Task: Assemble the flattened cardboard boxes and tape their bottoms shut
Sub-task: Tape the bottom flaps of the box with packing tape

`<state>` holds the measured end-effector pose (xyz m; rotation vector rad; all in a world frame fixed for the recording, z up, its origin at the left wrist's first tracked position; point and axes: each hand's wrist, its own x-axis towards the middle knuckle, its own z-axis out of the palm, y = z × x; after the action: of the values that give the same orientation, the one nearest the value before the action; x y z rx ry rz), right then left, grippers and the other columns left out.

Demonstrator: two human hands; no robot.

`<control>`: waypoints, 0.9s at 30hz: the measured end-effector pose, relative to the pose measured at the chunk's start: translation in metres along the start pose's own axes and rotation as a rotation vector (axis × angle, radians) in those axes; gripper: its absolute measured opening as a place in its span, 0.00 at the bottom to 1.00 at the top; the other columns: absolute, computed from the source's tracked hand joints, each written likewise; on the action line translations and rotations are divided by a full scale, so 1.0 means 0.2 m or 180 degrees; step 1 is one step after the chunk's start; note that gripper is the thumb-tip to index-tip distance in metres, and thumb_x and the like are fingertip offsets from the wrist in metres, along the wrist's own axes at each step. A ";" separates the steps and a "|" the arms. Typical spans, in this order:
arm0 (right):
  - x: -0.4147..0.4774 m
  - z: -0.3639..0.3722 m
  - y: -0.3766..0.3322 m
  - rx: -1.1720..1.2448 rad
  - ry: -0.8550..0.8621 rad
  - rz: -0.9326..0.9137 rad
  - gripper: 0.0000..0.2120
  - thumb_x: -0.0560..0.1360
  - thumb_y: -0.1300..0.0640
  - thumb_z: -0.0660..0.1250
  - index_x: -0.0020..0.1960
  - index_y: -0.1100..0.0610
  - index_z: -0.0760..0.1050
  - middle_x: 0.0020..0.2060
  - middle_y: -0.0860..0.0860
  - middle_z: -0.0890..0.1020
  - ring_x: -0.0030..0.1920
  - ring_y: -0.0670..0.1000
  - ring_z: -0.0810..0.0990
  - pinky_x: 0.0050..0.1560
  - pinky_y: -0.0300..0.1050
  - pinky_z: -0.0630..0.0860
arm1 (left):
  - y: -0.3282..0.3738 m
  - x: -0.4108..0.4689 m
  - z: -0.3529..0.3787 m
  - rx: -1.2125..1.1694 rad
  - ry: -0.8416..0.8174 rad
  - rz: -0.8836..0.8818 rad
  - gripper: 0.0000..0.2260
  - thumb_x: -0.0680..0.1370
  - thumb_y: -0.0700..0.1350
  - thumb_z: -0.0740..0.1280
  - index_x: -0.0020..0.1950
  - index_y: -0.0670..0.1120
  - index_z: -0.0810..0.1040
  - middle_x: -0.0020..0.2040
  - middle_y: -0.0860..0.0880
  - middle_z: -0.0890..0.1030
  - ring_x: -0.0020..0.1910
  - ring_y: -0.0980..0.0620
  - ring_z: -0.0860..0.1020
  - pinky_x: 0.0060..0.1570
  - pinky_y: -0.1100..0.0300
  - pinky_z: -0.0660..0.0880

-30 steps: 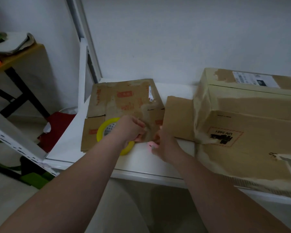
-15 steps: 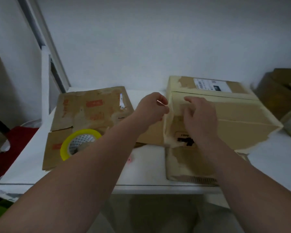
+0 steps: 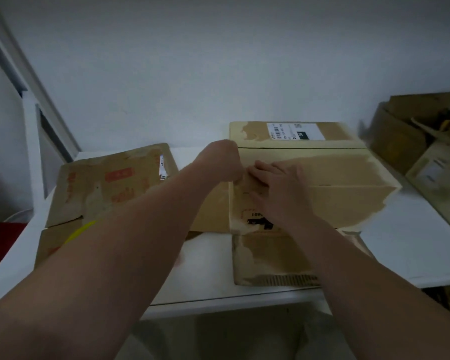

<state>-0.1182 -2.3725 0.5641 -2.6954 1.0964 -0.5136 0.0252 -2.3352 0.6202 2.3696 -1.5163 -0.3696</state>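
**Head view: both hands at the left top edge of the big box**

Head camera looks down along your two bare forearms to a white counter (image 3: 400, 258) set against a pale wall (image 3: 218, 61).

Your left hand (image 3: 218, 162) sits at the upper left corner of the big box (image 3: 348, 201), knuckles up and curled into a loose fist. Its fingers are tucked out of sight behind the back of the hand, so you cannot tell whether they pinch the cardboard edge, hold something else, or hold nothing.

Your right hand (image 3: 278, 190) lies flat on the box's top face just beside the left hand. Its fingers (image 3: 260, 170) are straight, slightly spread and pointing left, and they rest on the cardboard without gripping anything.

The big box stands assembled at the middle right of the counter. A white shipping label (image 3: 295, 131) is on its far top panel, and much of its surface is torn and patchy. One side flap (image 3: 211, 214) sticks out to the left at counter level. A front flap (image 3: 270, 258) lies open toward you, reaching almost to the counter's near edge.

Left of it, a flattened box (image 3: 109, 183) with red printing lies flat on the counter. A yellow tape roll (image 3: 82, 229) rests on its near part, mostly hidden behind your left forearm.

At the far right, several more boxes (image 3: 411, 126) are stacked, blurred at the picture's edge. Something red (image 3: 0, 240) shows below the counter's left side.
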 end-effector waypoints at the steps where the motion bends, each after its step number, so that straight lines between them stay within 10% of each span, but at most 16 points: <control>1: 0.00 0.00 0.00 -0.0002 0.0004 -0.0010 0.24 0.77 0.42 0.60 0.73 0.43 0.64 0.73 0.41 0.63 0.74 0.48 0.58 0.73 0.52 0.39 | -0.01 0.01 -0.01 0.0027 -0.0031 -0.0070 0.10 0.69 0.43 0.73 0.48 0.42 0.77 0.45 0.47 0.79 0.45 0.49 0.78 0.39 0.58 0.76; 5: 0.00 0.00 0.02 0.0194 0.0041 -0.0006 0.27 0.74 0.40 0.64 0.71 0.43 0.66 0.72 0.40 0.65 0.73 0.47 0.59 0.73 0.51 0.39 | -0.07 0.00 -0.03 -0.0489 -0.0050 -0.0507 0.19 0.69 0.50 0.76 0.49 0.44 0.70 0.41 0.49 0.75 0.37 0.54 0.73 0.34 0.60 0.70; 12: -0.04 -0.07 0.08 0.0072 0.0075 0.0140 0.30 0.66 0.35 0.70 0.63 0.46 0.72 0.64 0.44 0.73 0.67 0.50 0.66 0.73 0.58 0.44 | -0.05 -0.10 0.08 -0.3523 -0.0858 -0.1243 0.16 0.80 0.46 0.62 0.65 0.42 0.69 0.43 0.40 0.83 0.45 0.43 0.81 0.46 0.52 0.78; 19: -0.15 -0.16 0.17 -0.0406 -0.0123 0.0234 0.22 0.70 0.39 0.67 0.56 0.50 0.68 0.50 0.44 0.71 0.58 0.50 0.71 0.70 0.64 0.54 | 0.09 -0.16 0.19 -0.3881 -0.1282 -0.1168 0.20 0.81 0.50 0.58 0.72 0.45 0.63 0.48 0.40 0.83 0.53 0.44 0.78 0.52 0.50 0.75; 27: -0.23 -0.11 0.17 -0.0828 -0.0094 0.0083 0.19 0.78 0.48 0.54 0.67 0.52 0.62 0.67 0.48 0.65 0.66 0.54 0.63 0.65 0.71 0.59 | 0.17 -0.19 0.22 -0.3248 -0.0553 -0.1271 0.09 0.81 0.45 0.58 0.58 0.45 0.73 0.42 0.45 0.83 0.46 0.47 0.78 0.44 0.54 0.75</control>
<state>-0.1797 -2.3650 0.5632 -2.8922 1.2680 -0.3464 -0.0340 -2.3186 0.5953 1.7666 -0.5970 -1.1370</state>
